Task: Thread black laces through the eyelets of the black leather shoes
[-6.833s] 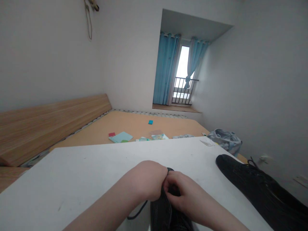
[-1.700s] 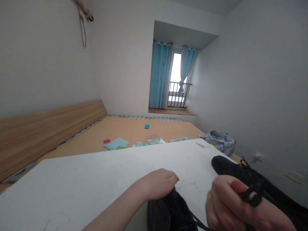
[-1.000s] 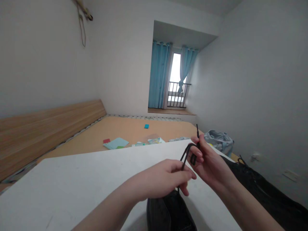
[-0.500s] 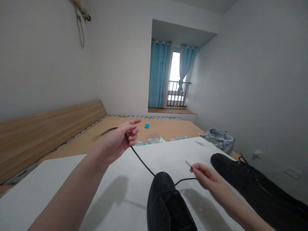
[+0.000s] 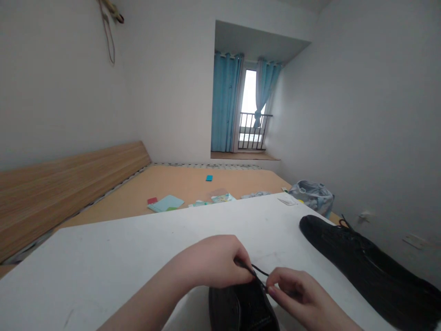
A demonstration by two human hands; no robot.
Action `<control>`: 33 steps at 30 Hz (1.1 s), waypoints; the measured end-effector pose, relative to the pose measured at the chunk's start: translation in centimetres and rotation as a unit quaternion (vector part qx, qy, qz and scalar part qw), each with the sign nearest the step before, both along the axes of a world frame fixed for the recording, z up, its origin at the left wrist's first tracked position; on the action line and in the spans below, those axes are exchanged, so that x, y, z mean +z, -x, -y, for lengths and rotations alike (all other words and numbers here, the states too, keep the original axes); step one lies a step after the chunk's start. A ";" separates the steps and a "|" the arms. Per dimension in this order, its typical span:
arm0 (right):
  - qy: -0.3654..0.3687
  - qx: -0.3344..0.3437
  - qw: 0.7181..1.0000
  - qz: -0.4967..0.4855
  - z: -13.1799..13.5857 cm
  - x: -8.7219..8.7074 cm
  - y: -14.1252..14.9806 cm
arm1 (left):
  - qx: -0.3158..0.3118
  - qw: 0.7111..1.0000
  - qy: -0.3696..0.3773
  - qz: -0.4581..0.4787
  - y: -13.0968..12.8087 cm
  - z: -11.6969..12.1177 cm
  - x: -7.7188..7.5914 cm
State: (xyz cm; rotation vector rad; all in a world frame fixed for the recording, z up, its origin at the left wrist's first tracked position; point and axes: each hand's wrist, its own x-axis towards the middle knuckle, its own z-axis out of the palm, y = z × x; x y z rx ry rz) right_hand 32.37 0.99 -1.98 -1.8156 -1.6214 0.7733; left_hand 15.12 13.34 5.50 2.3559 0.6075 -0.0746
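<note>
A black shoe (image 5: 225, 308) stands on the white table (image 5: 138, 257) in front of me, its toe pointing away and covered by my left hand (image 5: 223, 262). That hand curls over the lacing with its fingers closed on a black shoelace, the fingertips partly hidden. Just right of the shoe, my right hand (image 5: 292, 292) pinches a shoelace (image 5: 259, 270) between thumb and forefinger. Short lengths of lace run between the two hands. A second black shoe (image 5: 361, 262), laces tied up at its top, lies on the table's right side.
Beyond the table is a tan bed surface (image 5: 186, 177) with a light blue folder (image 5: 167, 203), a red card (image 5: 152, 201) and small packets (image 5: 222, 197). A grey-blue fabric basket (image 5: 313, 197) stands by the right wall. A flat white packet (image 5: 288, 201) lies near the table's far edge.
Half a second ago my hands were apart, drawing the laces out to each side. Both have come back together low over the shoe, the left hand moving right and down.
</note>
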 end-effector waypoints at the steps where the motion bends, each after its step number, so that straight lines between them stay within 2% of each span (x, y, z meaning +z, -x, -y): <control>1: -0.008 0.001 1.000 0.020 0.0 0.2 0.1 | 0.004 1.000 -0.017 -0.002 -0.2 0.3 -0.2; 4: -0.018 0.006 0.995 0.094 0.1 1.0 0.1 | 0.017 0.999 -0.047 0.006 -0.6 0.8 -0.7; 9: -0.015 0.037 0.986 0.162 0.3 2.4 0.0 | 0.019 0.999 -0.038 0.011 -0.9 0.8 -1.1; 15: -0.019 0.022 0.990 0.139 0.3 2.4 0.2 | 0.025 0.999 -0.045 0.013 -0.9 0.9 -1.1; 33: -0.007 0.062 0.991 0.116 0.1 2.3 0.0 | 0.025 0.999 -0.017 0.015 -1.2 0.7 -1.6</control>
